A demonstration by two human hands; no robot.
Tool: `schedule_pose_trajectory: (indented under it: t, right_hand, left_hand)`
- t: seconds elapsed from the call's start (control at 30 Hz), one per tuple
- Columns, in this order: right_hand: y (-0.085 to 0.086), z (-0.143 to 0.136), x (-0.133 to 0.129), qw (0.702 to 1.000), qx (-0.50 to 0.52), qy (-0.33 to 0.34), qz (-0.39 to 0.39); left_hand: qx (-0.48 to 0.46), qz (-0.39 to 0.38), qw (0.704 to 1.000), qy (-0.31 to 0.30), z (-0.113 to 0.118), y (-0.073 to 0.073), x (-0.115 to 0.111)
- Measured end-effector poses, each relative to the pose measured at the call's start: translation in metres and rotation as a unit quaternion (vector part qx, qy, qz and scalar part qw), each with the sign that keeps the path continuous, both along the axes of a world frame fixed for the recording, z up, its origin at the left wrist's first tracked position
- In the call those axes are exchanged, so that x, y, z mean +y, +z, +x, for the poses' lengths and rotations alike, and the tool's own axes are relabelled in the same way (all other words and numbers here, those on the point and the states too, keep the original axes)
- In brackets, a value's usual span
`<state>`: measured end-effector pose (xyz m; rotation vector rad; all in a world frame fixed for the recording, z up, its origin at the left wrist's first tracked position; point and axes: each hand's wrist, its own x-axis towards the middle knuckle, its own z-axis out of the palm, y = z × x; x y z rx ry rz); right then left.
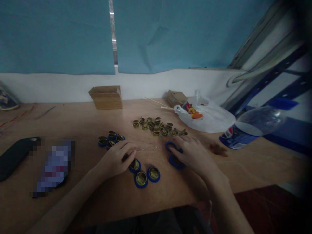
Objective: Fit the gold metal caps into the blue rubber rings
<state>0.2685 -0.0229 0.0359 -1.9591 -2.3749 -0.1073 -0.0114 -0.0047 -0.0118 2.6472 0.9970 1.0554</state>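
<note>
The left hand [117, 160] curls beside brass-coloured pieces [141, 178] in blue rings [154, 180], near centre; the right hand [191, 151] spreads over more rings [176, 165], either's grip unclear. On the wooden table [73, 120], far right, bright packaging [191, 111] lies in or on a plastic bag [212, 117], blue sheeting [60, 39] behind.

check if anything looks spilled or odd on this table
A dark brown patch on the tabletop, near the base of the bottle, stands out against the paler surface. Whether it is a spill, stain or mark, I cannot tell.

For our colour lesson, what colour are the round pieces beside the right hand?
The round pieces are blue, clearest in the head view.
</note>
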Motion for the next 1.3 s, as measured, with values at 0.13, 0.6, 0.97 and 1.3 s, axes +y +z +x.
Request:
schedule_pose_trajectory:
  t: [0.13,0.6,0.97,1.3]
  right_hand:
    - [0.008,-0.008,0.015,0.996,-0.035,0.008,-0.077]
    - [0.02,-0.019,0.036,0.997,0.011,0.077,-0.03]
    - [-0.005,-0.022,0.075,0.98,0.139,0.126,0.065]
    - [-0.014,-0.033,0.069,0.992,0.004,0.069,0.102]
  left_hand:
    - [0.012,-0.006,1.0,-0.012,0.002,-0.002,-0.003]
    - [-0.02,-0.051,0.998,-0.002,-0.001,0.001,-0.002]
    - [-0.048,-0.056,0.997,0.016,-0.003,-0.001,0.003]
    - [-0.033,-0.049,0.998,0.032,-0.006,-0.005,0.006]
